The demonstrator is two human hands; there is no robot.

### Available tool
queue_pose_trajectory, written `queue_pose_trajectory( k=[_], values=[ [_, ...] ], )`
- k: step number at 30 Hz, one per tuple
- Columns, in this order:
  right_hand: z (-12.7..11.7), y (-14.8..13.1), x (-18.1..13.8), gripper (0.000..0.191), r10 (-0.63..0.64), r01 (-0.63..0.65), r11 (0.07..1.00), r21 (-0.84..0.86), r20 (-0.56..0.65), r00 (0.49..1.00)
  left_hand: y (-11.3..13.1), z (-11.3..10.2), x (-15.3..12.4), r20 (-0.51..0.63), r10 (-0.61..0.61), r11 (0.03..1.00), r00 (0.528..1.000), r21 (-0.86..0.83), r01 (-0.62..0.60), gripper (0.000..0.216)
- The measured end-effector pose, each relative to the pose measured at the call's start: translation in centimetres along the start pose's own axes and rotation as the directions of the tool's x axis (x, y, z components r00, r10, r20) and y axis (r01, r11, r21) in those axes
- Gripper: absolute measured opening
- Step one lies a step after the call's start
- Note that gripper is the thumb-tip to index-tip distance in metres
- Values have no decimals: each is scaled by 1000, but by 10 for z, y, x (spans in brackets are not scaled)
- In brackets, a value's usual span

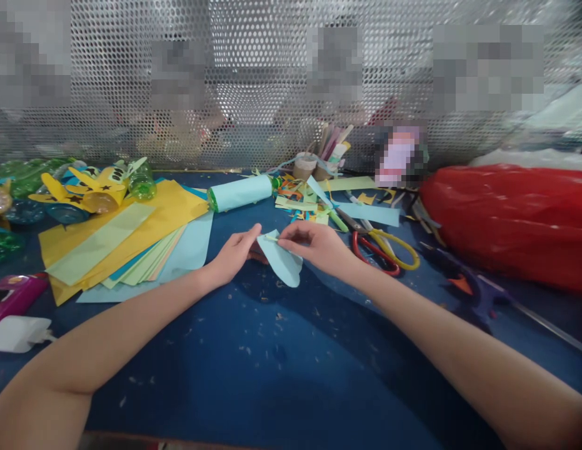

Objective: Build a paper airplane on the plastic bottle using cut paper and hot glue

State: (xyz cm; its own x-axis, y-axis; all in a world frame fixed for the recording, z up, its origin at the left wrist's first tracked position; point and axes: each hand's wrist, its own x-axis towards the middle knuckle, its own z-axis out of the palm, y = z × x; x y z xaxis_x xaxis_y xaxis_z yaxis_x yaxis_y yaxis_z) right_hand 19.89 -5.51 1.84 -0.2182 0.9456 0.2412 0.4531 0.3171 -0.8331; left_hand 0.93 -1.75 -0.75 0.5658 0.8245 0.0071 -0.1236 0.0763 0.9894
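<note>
Near the middle of the blue table, a light blue paper cutout [285, 265] with a rounded, lobed lower edge is held up. My left hand [235, 255] grips its left side, thumb on top, the other fingers partly hidden behind. From the right, my right hand [321, 247] pinches at the cutout's upper part. A small pale strip shows at those fingertips; whether it is loose or part of the cutout I cannot tell. Just beyond the hands lies a green bottle wrapped in light blue paper [244, 192]. Red-handled scissors [375, 255] and yellow-handled scissors [403, 245] lie right of my right hand.
Coloured paper sheets [178, 200] are stacked at left, beside yellow paper-decorated bottle pieces [100, 190]. A white plug adapter [19, 334] sits at the left edge. Paper scraps [297, 203] lie behind. At right are a glue gun [487, 290] and a red plastic bag [506, 219]. A perforated metal screen [253, 81] stands behind.
</note>
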Motion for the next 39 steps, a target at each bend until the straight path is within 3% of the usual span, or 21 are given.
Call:
queue_pose_trajectory(
  k=[3, 10, 17, 21, 28, 35, 39],
  values=[
    [1, 2, -1, 19, 15, -18, 999, -39, -60, 998, 1, -1, 0, -12, 17, 999, 1000, -45, -17, 56],
    [1, 3, 0, 14, -16, -2, 989, -149, -116, 993, 1, 0, 1, -67, 60, 994, 996, 100, -53, 35],
    [-1, -8, -5, 14, -273, 217, 902, -373, -106, 956, -1, -2, 3, -95, 53, 989, 994, 145, -39, 30],
    [1, -9, -5, 15, -308, 257, 860, -440, -45, 950, -1, -3, 3, -103, 72, 984, 992, 167, -54, 32],
    [1, -3, -3, 11, -265, 230, 904, -361, -50, 963, 1, -2, 2, -83, 71, 990, 994, 132, -59, 29],
    [4, 0, -3, 9, -102, 93, 980, -176, -43, 994, -1, -2, 2, -85, 79, 988, 993, 139, -67, 28],
    [5, 2, -3, 10, -76, 70, 989, -132, -42, 996, -2, -4, 2, -80, 93, 985, 992, 151, -80, 28]
  ],
)
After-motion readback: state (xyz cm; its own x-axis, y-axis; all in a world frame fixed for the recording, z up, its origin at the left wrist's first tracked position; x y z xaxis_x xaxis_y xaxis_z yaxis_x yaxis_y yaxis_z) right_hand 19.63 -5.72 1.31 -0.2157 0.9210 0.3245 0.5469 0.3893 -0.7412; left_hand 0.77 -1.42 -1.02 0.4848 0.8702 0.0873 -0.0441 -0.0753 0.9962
